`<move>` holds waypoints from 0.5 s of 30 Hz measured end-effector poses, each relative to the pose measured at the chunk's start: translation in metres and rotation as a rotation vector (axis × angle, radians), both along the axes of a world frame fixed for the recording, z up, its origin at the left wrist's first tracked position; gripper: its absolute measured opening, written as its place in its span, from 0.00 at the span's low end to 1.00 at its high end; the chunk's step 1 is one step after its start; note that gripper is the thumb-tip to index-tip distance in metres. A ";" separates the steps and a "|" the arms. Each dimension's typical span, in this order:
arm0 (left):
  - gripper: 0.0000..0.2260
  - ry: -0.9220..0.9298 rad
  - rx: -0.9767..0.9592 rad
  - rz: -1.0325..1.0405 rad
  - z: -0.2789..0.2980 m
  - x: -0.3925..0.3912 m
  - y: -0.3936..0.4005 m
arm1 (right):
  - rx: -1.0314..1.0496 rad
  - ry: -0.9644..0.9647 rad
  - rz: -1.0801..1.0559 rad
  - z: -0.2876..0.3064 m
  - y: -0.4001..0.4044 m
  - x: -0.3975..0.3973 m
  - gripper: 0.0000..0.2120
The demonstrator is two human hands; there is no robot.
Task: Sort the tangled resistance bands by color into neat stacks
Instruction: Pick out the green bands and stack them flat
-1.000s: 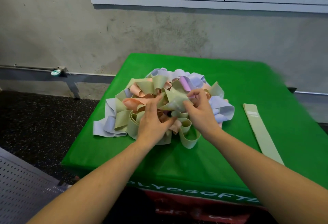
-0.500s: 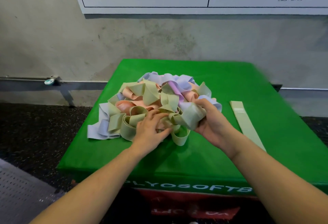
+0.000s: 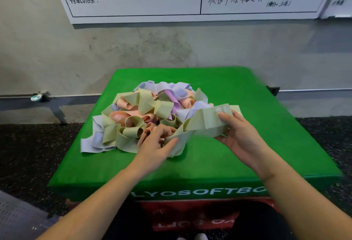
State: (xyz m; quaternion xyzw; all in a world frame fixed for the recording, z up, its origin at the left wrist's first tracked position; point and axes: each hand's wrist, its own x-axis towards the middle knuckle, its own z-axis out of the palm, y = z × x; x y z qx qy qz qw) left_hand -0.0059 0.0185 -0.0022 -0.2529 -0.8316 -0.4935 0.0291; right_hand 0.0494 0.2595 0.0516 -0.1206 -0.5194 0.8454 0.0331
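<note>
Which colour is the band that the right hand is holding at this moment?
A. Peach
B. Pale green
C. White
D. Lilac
B: the right hand grips a pale green band pulled out to the right of the tangled pile, and the left hand holds its other end.

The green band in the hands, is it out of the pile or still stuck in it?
Partly out. The right hand holds the green band off the pile; its other end, by the left hand, is there still.
</note>
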 end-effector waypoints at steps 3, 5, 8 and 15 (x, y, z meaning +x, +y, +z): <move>0.09 -0.100 0.089 -0.026 0.008 0.011 0.004 | 0.154 -0.035 -0.048 -0.005 0.003 0.012 0.15; 0.10 -0.191 0.178 -0.019 0.013 0.015 0.005 | 0.287 -0.033 -0.068 -0.006 0.005 0.020 0.10; 0.14 -0.305 0.309 -0.014 0.016 0.018 0.006 | 0.473 -0.045 -0.021 -0.009 0.007 0.034 0.06; 0.12 -0.174 0.199 -0.084 0.020 0.041 0.017 | 0.635 -0.079 0.311 -0.015 -0.003 0.066 0.16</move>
